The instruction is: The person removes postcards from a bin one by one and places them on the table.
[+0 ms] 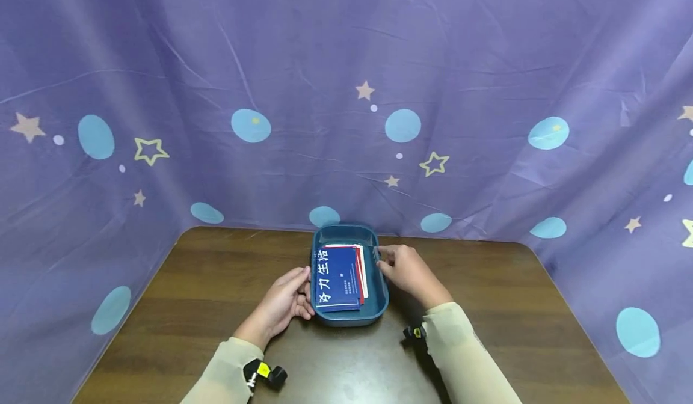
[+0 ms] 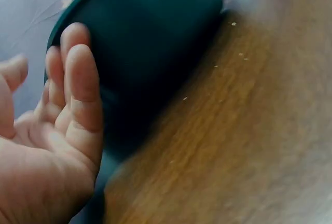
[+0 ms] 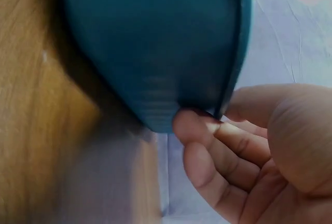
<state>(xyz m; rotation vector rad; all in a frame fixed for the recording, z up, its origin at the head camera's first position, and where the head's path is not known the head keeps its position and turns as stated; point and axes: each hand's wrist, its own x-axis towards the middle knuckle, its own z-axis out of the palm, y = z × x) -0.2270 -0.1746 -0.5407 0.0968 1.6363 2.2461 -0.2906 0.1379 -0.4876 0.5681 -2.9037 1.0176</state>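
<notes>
A dark teal plastic bin [image 1: 349, 315] with rounded corners stands near the back of the table. Inside lies a small stack of booklets, topped by a blue booklet [image 1: 338, 278] with large white characters on its cover; red and white edges show beneath it on the right. At the bin's left side is my left hand [image 1: 284, 299], its fingers extended along the outer wall and the thumb apart in the left wrist view. My right hand [image 1: 408, 269] pinches the right rim between thumb and fingers, as the right wrist view [image 3: 249, 146] shows close up.
The bin stands on a brown wooden table [image 1: 243, 250], close to its back edge. Behind and at both sides hangs a purple curtain [image 1: 325, 61] with stars and blue ovals. Small dark wrist cameras [image 1: 265, 373] are strapped over the pale sleeves.
</notes>
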